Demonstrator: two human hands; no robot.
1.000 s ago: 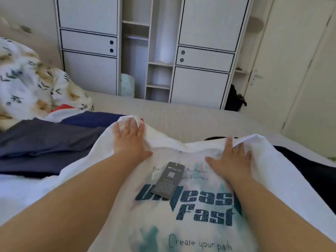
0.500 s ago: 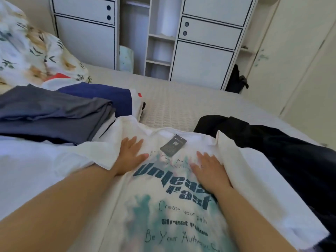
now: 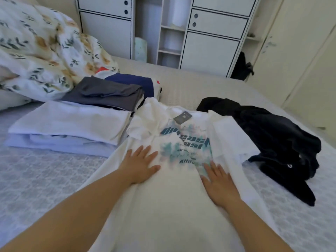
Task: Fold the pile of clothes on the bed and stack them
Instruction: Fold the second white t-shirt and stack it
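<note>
White t-shirt [image 3: 174, 206] is laid print-up on the bed [image 3: 45, 179], right in front of the person, so it's flat for folding. Both hands, left hand [image 3: 140, 165] and right hand [image 3: 219, 181], lie spread flat on it, probably smoothing wrinkles. Folded stack [image 3: 72, 128] sits just left, handy for stacking; black garment [image 3: 276, 139] waits unfolded on the right

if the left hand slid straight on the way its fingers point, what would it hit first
Lying flat on the white t-shirt, the left hand points up and slightly right. It would probably first cross the shirt's teal print, then reach the hang tag near the collar; depth is uncertain.
</note>
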